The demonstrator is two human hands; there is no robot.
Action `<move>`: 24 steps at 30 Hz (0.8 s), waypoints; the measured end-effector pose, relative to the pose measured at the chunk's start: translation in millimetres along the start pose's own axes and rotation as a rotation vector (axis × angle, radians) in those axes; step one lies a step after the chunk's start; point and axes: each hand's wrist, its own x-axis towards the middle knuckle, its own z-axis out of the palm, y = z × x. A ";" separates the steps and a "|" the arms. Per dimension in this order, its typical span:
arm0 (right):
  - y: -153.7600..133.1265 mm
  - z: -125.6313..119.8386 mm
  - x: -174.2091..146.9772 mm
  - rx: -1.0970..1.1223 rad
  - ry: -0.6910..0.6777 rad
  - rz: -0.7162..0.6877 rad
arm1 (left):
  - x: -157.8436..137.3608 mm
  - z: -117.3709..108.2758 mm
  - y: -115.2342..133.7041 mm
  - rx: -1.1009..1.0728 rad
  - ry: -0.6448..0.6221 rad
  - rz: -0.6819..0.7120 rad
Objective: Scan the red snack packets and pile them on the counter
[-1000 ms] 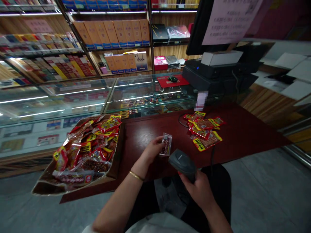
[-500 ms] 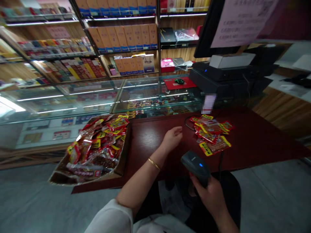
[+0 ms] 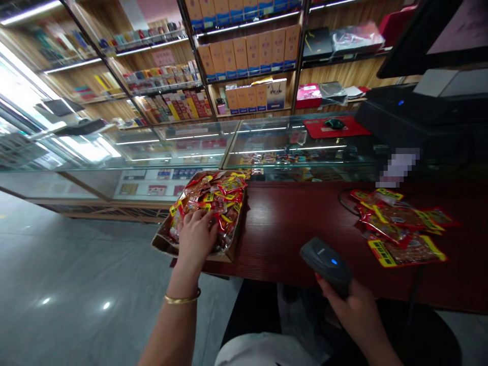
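Observation:
My left hand (image 3: 196,236), with a gold bangle at the wrist, reaches into a cardboard box (image 3: 231,252) full of red and yellow snack packets (image 3: 224,195). Its fingers are apart and rest on the packets; the fingertips are partly hidden among them. In my right hand (image 3: 353,307) is a dark barcode scanner (image 3: 324,262) with a lit blue light, held above the front edge of the table. To the right of the scanner lies a loose pile of similar snack packets (image 3: 404,223), several of them overlapping.
The dark red wooden table (image 3: 278,223) carries the box and the pile. Behind it runs a glass display counter (image 3: 282,134) with a mouse (image 3: 334,123) on a red mat. A monitor (image 3: 412,40) and black equipment stand at the right. Stocked shelves (image 3: 247,71) line the wall.
My left hand has moved left from the middle of the table into the box. The scanner stays in my right hand. The camera view has turned to the left.

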 end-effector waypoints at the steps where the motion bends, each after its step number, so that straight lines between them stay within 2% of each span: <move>1: -0.8 -0.1 -1.0 -0.001 -0.007 0.000 | 2.4 1.4 1.8 0.013 -0.031 0.023; 5: -1.2 -3.9 -5.1 -0.008 -0.034 0.022 | 10.6 -0.8 5.2 0.024 -0.066 0.045; 8: 0.1 -7.4 -6.3 -0.006 -0.019 0.049 | 13.0 -7.2 -1.4 -0.105 -0.003 0.042; 10: 1.0 -8.6 -5.9 -0.006 0.003 0.058 | 14.3 -10.4 -4.9 -0.313 0.079 -0.027; 12: 1.3 -9.2 -4.7 -0.004 0.005 0.064 | 16.2 -12.1 -2.6 -0.599 0.173 -0.160; 15: -0.1 -9.9 -3.1 0.009 0.015 0.070 | 19.3 -12.7 15.8 -1.072 0.236 -0.310; 19: -3.6 -12.5 -3.7 0.028 0.041 0.081 | 19.2 -4.1 58.8 -1.500 0.115 -0.408; 24: -3.0 -18.5 -6.7 0.037 0.049 0.087 | 8.8 28.1 106.5 -1.732 -0.162 -0.511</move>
